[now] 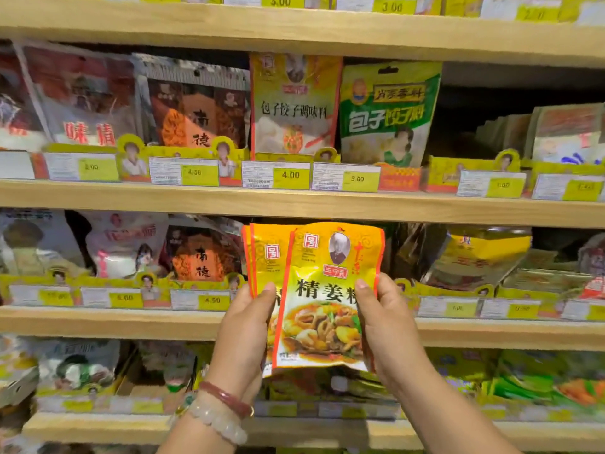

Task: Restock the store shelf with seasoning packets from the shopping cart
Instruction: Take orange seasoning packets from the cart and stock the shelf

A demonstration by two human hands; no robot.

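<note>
Now, your left hand (245, 326) and right hand (384, 322) each grip a side of a small fan of yellow seasoning packets (322, 296), thumbs on the fronts; square the edges before you slide them in, so they stand upright. They hang before the middle shelf (131, 317), glossy yellow with orange borders, a stew pictured low on the front.

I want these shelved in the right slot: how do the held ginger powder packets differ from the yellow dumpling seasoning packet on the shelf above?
The ginger powder packets show a braised dish; the dumpling seasoning packet shows pale dumplings. The former are gripped by the left hand and right hand, fanned; the latter stands upright on the shelf. Both are yellow with the same red logo.
</note>
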